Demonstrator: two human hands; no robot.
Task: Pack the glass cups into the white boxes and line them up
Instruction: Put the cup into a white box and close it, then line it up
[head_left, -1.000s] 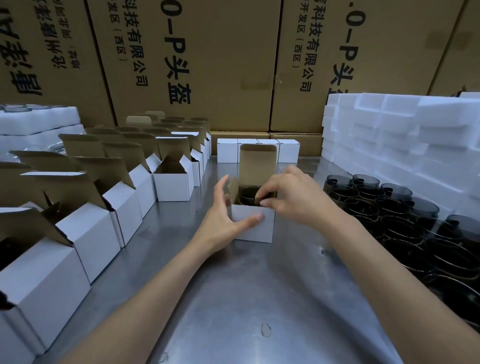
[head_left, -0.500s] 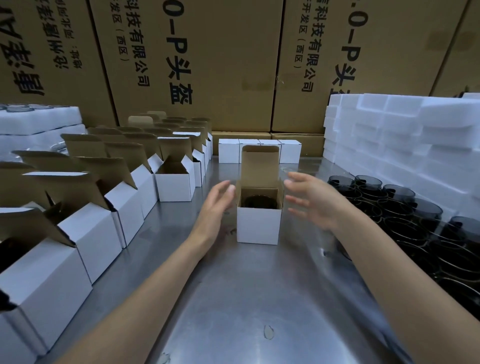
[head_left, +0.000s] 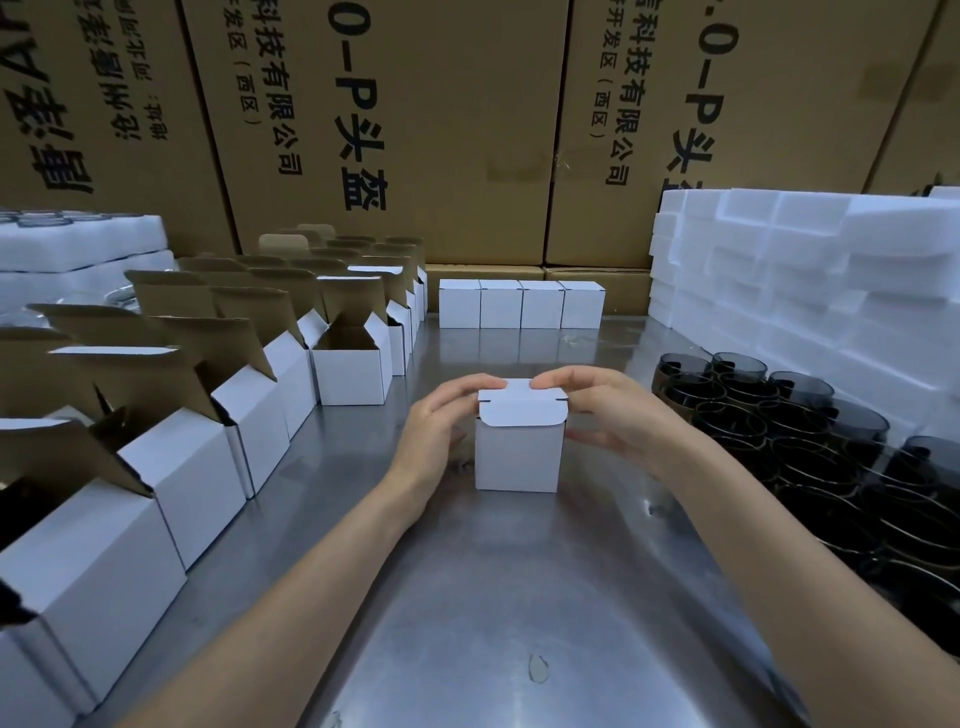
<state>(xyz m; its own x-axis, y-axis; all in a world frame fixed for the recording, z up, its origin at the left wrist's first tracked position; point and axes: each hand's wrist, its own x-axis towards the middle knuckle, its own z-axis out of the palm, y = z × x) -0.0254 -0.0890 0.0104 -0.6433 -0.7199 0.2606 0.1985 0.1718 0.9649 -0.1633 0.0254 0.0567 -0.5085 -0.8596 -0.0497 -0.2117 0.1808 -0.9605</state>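
Glass cups (head_left: 810, 415), dark and smoky, stand massed at the right of the counter (head_left: 519, 597), beside a wall of white foam blocks (head_left: 779, 270). Mid-counter sits one white box (head_left: 518, 457), its lid folded down over the top with the tuck flap lying outside the near face, not yet pushed in. No cup shows through the lid, so whether the box is loaded cannot be told from this view.

Both hands are clamped on that box. The left hand (head_left: 441, 421) cups the left wall with its fingertips on the lid's far edge; the right hand (head_left: 608, 410) mirrors it, fingertips on the lid, lower fingers against the right wall.

Along the left run open boxes (head_left: 353, 364) with brown flaps standing up, and at the far edge four closed boxes (head_left: 521, 304) stand side by side in a row, touching.

The step in hand looks like closing the lid. To do it well, the side walls should be held square while the thumbs guide the tuck flap inside the front wall; squeezing too hard would bow the card and make the flap snag. Press evenly across the flap rather than at one corner. Once shut, the box probably belongs at the end of the far row, flush with its neighbour.
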